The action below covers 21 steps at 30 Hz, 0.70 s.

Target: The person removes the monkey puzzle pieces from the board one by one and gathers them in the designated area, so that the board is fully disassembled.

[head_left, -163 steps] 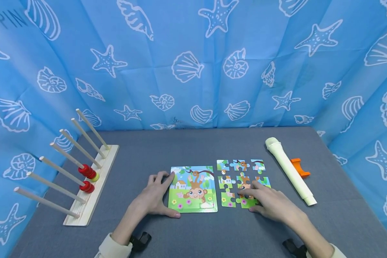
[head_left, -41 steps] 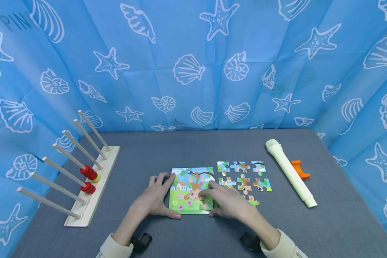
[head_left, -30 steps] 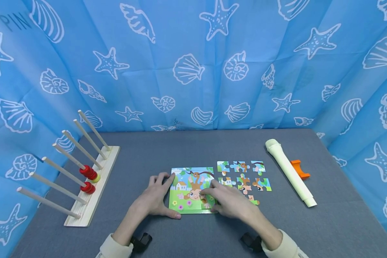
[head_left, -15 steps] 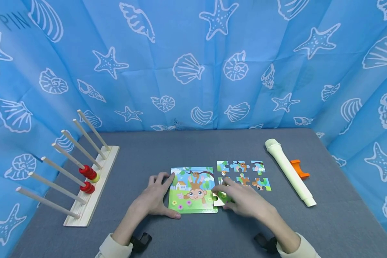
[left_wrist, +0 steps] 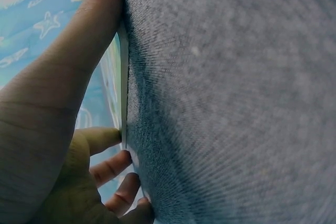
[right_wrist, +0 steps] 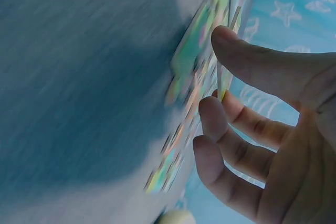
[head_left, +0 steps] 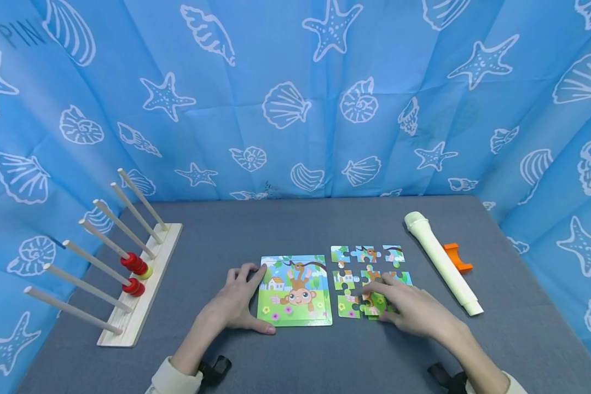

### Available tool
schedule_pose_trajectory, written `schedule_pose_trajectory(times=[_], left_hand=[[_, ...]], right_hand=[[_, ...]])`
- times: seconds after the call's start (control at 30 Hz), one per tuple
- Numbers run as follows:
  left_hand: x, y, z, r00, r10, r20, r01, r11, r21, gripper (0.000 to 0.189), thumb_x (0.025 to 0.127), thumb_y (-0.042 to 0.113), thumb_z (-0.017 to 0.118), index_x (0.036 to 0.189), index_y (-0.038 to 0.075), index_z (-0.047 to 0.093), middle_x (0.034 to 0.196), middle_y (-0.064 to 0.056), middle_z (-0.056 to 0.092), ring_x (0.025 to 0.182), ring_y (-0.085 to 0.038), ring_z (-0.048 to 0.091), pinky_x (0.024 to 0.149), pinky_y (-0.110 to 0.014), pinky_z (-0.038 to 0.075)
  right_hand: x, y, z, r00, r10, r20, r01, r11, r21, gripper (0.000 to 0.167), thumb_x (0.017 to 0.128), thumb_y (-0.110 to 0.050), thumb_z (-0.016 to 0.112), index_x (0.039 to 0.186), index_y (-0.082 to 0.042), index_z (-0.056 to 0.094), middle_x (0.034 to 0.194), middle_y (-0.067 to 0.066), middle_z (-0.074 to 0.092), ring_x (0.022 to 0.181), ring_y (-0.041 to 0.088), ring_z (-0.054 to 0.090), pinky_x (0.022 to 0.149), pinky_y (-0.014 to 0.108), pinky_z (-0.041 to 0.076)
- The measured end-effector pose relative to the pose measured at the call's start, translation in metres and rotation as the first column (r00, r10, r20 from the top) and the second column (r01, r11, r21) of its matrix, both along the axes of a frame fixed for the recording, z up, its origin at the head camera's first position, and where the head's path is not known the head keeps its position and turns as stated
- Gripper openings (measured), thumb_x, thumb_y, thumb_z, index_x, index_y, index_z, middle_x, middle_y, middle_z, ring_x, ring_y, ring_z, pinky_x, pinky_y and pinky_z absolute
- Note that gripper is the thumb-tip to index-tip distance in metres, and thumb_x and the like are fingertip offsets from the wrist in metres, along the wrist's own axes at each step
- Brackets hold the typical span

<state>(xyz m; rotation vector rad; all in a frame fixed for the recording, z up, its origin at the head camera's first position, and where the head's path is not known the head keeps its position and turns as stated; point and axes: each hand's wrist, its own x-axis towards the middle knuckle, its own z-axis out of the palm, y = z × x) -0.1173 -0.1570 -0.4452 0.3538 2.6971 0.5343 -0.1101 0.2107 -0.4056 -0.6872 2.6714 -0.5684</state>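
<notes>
My left hand (head_left: pixel 233 303) holds the left side of the square puzzle board (head_left: pixel 320 322), thumb at its lower edge and index finger at its upper left. The board bears a cartoon monkey picture. In the left wrist view its thin edge (left_wrist: pixel 124 82) lies between thumb and index fingertip. My right hand (head_left: pixel 413 309) pinches a green puzzle piece (head_left: pixel 376 303) between thumb and fingers, just over the loose pieces. The right wrist view shows this held piece (right_wrist: pixel 220 80) edge-on. Several loose puzzle pieces (head_left: pixel 345 279) lie in rows right of the board, some partly hidden by the hand.
A wooden peg stand (head_left: pixel 162 249) with red rings (head_left: pixel 134 285) and a yellow one stands at the left. A pale toy microphone (head_left: pixel 443 262) lies at the right, beside an orange curved holder (head_left: pixel 457 258). A blue curtain (head_left: pixel 295 98) hangs behind the grey table (head_left: pixel 246 230).
My right hand took a piece from the lower row and had it over the board's lower right corner; it has since moved back right with it. The left hand has stayed put.
</notes>
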Motion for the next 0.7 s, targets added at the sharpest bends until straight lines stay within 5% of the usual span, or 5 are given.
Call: schedule_pose_trajectory(times=[0.33, 0.7], left_hand=[[0.001, 0.0, 0.001, 1.0, -0.005, -0.006, 0.005, 1.0, 0.022, 0.132, 0.061, 0.066, 0.091, 0.163, 0.014, 0.027, 0.158, -0.014, 0.03, 0.141, -0.042, 0.029, 0.1, -0.058, 0.051], [0.001, 0.0, 0.0, 1.0, -0.004, -0.011, 0.004, 1.0, 0.016, 0.132, 0.06, 0.067, 0.091, 0.164, 0.015, 0.027, 0.159, -0.014, 0.03, 0.142, -0.043, 0.029, 0.099, -0.059, 0.051]], right_hand=[[0.004, 0.043, -0.007, 0.994, -0.104, 0.034, 0.101, 0.991, 0.083, 0.053, 0.08, -0.007, 0.086, 0.125, -0.026, 0.068, 0.102, -0.003, 0.055, 0.072, 0.005, 0.046, 0.058, 0.023, 0.039], [0.0, 0.055, -0.011, 0.992, -0.105, 0.071, 0.099, 0.991, 0.09, 0.055, 0.079, -0.005, 0.086, 0.127, -0.023, 0.067, 0.101, 0.0, 0.055, 0.073, 0.008, 0.047, 0.061, 0.023, 0.041]])
